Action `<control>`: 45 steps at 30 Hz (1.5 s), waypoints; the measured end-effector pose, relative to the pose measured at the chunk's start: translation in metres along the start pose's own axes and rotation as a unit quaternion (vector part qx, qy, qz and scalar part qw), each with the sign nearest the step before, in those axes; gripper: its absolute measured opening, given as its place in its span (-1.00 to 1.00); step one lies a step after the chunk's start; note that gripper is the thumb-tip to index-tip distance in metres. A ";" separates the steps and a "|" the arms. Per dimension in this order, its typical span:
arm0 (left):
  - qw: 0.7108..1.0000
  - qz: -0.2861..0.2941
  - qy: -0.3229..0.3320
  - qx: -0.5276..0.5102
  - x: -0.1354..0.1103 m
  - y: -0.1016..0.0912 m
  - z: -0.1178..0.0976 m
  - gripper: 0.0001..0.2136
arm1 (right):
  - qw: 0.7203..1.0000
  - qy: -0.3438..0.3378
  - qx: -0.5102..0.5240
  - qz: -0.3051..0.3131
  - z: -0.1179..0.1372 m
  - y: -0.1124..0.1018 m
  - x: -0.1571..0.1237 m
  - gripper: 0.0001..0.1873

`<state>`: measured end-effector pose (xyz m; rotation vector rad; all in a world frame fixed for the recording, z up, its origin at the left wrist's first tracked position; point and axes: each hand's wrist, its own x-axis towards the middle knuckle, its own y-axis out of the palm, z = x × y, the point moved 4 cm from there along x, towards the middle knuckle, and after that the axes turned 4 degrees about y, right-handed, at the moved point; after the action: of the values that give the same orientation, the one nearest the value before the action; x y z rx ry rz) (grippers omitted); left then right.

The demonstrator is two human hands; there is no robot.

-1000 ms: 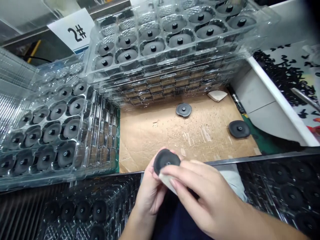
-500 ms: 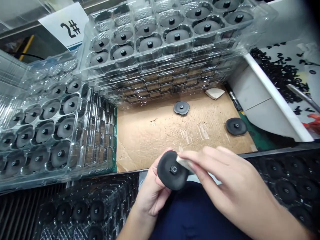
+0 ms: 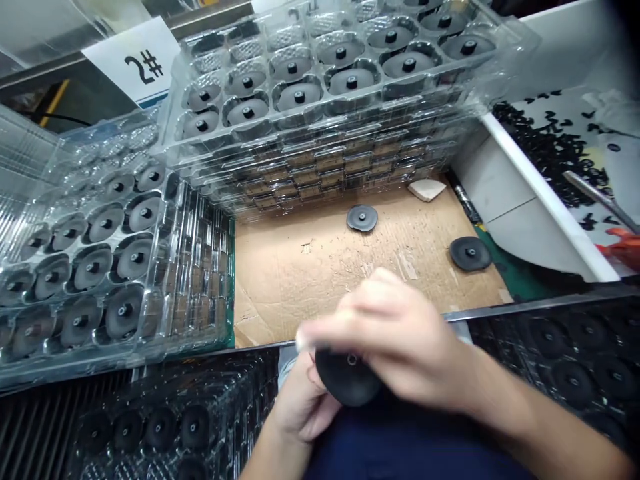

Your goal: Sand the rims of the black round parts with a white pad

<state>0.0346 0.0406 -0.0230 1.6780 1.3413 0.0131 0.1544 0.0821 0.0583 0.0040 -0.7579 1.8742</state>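
The L hand [image 3: 300, 407] is palm-up and curled narrow round the rim of a black rubber disc [image 3: 347, 383], holding it just above the person's navy lap [image 3: 410, 447]. The R hand [image 3: 400, 330] is motion-blurred, with its fingers [image 3: 345, 320] spread across the top of the disc, hiding most of that face. A pale scrap [image 3: 301, 341] shows at the fingertips, too blurred to identify, and I can't tell if the R hand is gripping anything. The disc's small centre stud [image 3: 352, 359] points up toward the person's head, the face tilted a bit. It's round, so no long axis.

Ahead, a scuffed, torn cardboard sheet [image 3: 310, 280] covers the bench. Two more discs lie flat on it, one [image 3: 362, 218] near the far edge, one [image 3: 471, 253] near the right edge. Clear moulded plastic trays [image 3: 320, 73] are stacked along the far edge and left side, discs in their pockets, studs up. More discs sit in dark-looking trays [image 3: 575, 373] along the near edge, partly cut off. Far right, a white-rimmed bin [image 3: 550, 147] holds small black bits, cropped by the frame.
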 end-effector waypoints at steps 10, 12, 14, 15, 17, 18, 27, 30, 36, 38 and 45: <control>0.974 0.138 -0.011 -0.179 -0.003 0.010 -0.004 -0.62 | 0.957 0.275 0.002 -0.093 -0.130 0.035 -0.037 -0.72; 0.971 0.149 -0.022 -0.186 -0.004 0.007 -0.004 -0.62 | 0.951 0.289 -0.002 -0.109 -0.128 0.039 -0.045 -0.69; 0.967 0.166 -0.026 -0.191 -0.005 0.004 -0.004 -0.61 | 0.950 0.290 0.006 -0.114 -0.117 0.037 -0.046 -0.72; 0.966 0.174 -0.022 -0.190 -0.005 0.003 -0.004 -0.62 | 0.951 0.288 0.012 -0.111 -0.111 0.035 -0.046 -0.73; 0.971 0.179 0.030 -0.154 -0.003 -0.002 -0.005 -0.61 | 0.953 0.285 0.023 -0.102 -0.101 0.032 -0.044 -0.75; 0.977 0.166 0.088 -0.102 -0.001 -0.006 -0.007 -0.59 | 0.952 0.288 0.026 -0.099 -0.097 0.031 -0.043 -0.75; 0.704 -0.021 0.485 0.519 -0.002 -0.021 -0.029 0.00 | 0.945 0.307 0.038 -0.108 -0.088 0.035 -0.054 -0.75; 0.696 -0.022 0.500 0.515 -0.008 -0.024 -0.033 -0.01 | 0.944 0.306 0.052 -0.110 -0.076 0.034 -0.052 -0.77; 0.715 -0.040 0.490 0.498 -0.016 -0.035 -0.037 -0.04 | 0.942 0.310 0.123 -0.047 -0.049 0.039 -0.033 -0.82; 0.742 -0.038 0.462 0.484 -0.019 -0.040 -0.038 -0.06 | 0.935 0.315 0.163 0.023 -0.041 0.044 -0.023 -0.84; 0.859 0.034 0.297 0.415 -0.025 -0.054 -0.037 -0.06 | 0.869 0.363 0.283 0.181 -0.030 0.059 -0.003 -0.84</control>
<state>-0.0356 0.0422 -0.0257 2.5931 1.9068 -0.0105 0.1166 0.0810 0.0041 -0.4749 0.3445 2.1645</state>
